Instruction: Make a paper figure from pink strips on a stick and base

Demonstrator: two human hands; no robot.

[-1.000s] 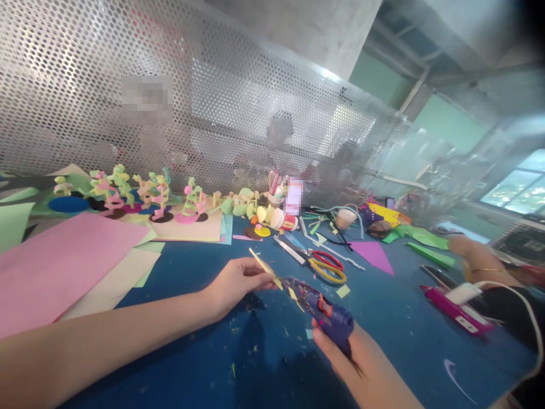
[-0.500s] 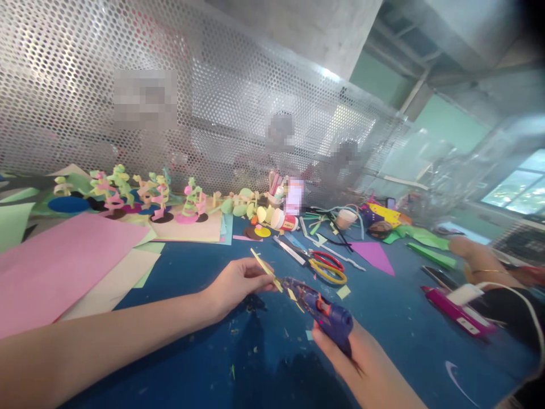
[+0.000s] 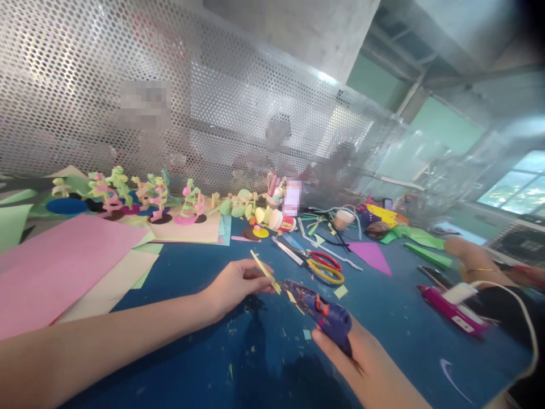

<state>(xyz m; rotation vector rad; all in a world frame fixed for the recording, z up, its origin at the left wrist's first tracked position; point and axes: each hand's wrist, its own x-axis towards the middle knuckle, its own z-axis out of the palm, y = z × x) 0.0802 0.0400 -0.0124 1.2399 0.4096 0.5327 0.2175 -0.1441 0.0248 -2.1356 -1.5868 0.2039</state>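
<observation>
My left hand (image 3: pixel 238 285) pinches a thin pale-yellow paper strip (image 3: pixel 260 266) that slants up and away over the blue table (image 3: pixel 191 346). In my right hand (image 3: pixel 344 346) is a dark blue glue gun (image 3: pixel 326 315) with an orange part on top. The gun's nozzle points at the lower end of the strip, close to my left fingertips; whether it touches, I cannot tell. Small yellow paper scraps cling near the nozzle. Beyond the gun lie scissors (image 3: pixel 326 271) with red and yellow handles, and a white-handled cutter (image 3: pixel 287 250).
Coloured paper sheets (image 3: pixel 85 250) cover the left side. Small paper-strip figures (image 3: pixel 157 199) stand along the perforated screen (image 3: pixel 238 113). A white-and-red tub (image 3: pixel 283 221) lies at the back. On the right are a magenta power strip (image 3: pixel 453 312) and another person's arm (image 3: pixel 474 264).
Both hands, the strip and the glue gun hold nearly the same place. The whole view has shifted slightly, with things on the right appearing a little further left.
</observation>
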